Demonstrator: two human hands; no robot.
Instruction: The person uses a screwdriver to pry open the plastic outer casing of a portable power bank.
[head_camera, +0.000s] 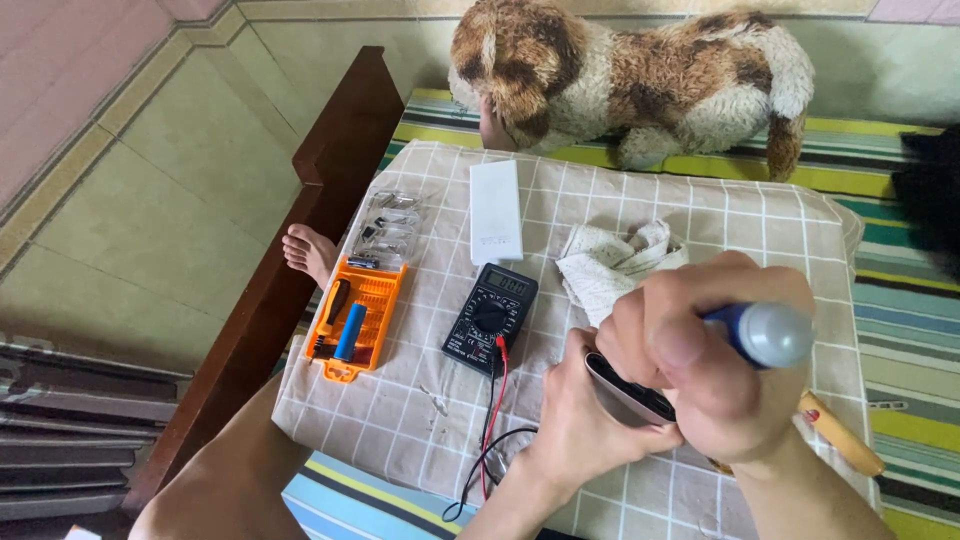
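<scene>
The right hand (700, 350) is in the near right of the scene, its fingers clamped around a blue-handled screwdriver (765, 333). The screwdriver's long axis runs steeply up toward the camera and down toward the bench; its grey rounded cap is uppermost and nearest the camera, leaning a little to the right, and its tip is hidden under the hand. The left hand (575, 420) sits just left of it, its fingers closed on a slim flat device (625, 395) with a dark face and a pale edge. The device lies with its long axis running from far left to near right, tilted up on its left edge, and it is held just above the checked cloth (700, 215) that covers the bench.

Left of the hands a black multimeter (490, 318) lies flat on the cloth, its screen at the far end. Red and black leads (490, 420) trail from its near end toward the left wrist. Farther left, at the cloth's edge, stands an orange tool tray (380, 300) with a blue cylinder (350, 332) lying in it, and a clear plastic insert (388, 228) lies beyond it. A white rectangular box (495, 210) lies at the far middle, long axis pointing away. A crumpled rag (615, 262) sits just beyond the right hand. A yellow handle (840, 435) shows near the right wrist. A plush dog (630, 75) lies on the striped mat (900, 290) at the far side.
</scene>
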